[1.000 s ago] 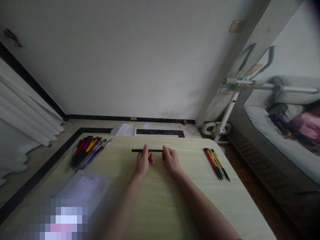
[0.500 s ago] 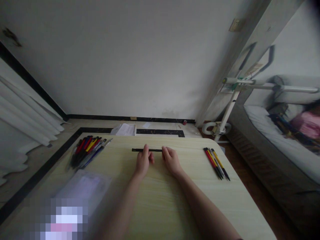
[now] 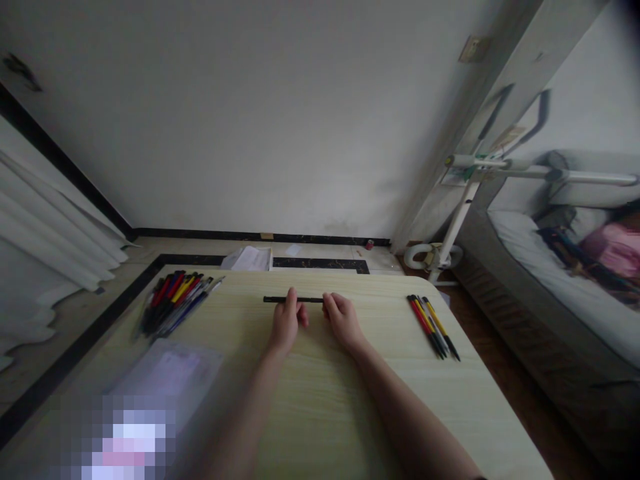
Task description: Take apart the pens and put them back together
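The black pen [image 3: 311, 300] is held crosswise over the desk [image 3: 320, 407], gripped by the closed left hand [image 3: 286, 327] and pinched at one end by the right hand [image 3: 345, 323], a two-handed holding step whose next move seemingly requires aligned grips.

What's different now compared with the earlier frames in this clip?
Very little: the right hand seems to have edged slightly toward the left hand. Nothing was taken hold of or let go; both hands still hold the black pen. The heap of pens on the left and the smaller group of pens on the right stayed as they were.
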Available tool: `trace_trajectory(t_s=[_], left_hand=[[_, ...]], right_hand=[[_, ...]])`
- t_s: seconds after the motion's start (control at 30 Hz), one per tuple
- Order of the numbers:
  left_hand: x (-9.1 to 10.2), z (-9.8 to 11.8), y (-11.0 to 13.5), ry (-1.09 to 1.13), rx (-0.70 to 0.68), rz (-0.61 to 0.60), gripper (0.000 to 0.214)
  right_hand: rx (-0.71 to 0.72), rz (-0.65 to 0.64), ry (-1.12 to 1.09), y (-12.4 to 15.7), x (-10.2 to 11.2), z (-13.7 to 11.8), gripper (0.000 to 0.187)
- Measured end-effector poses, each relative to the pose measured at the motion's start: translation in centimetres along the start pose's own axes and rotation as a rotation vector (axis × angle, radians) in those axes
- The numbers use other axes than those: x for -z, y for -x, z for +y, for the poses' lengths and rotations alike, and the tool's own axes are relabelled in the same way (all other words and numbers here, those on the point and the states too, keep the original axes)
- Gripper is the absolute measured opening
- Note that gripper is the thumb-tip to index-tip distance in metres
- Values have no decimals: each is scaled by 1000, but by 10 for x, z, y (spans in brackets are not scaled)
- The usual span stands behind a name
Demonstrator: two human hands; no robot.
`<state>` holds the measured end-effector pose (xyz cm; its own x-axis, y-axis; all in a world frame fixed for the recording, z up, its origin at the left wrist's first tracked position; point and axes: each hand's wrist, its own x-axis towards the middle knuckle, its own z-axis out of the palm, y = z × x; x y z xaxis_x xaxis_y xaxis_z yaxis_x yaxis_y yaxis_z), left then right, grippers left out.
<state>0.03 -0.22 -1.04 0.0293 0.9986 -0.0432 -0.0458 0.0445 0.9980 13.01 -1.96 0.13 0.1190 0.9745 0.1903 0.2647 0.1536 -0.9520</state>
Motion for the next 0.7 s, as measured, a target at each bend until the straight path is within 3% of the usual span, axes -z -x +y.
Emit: trace_trajectory(t_s=[0.7], left_hand=[[-2, 4, 1, 12, 20, 46, 54]], right_hand=[[-41, 19, -63, -1, -2, 3, 42]])
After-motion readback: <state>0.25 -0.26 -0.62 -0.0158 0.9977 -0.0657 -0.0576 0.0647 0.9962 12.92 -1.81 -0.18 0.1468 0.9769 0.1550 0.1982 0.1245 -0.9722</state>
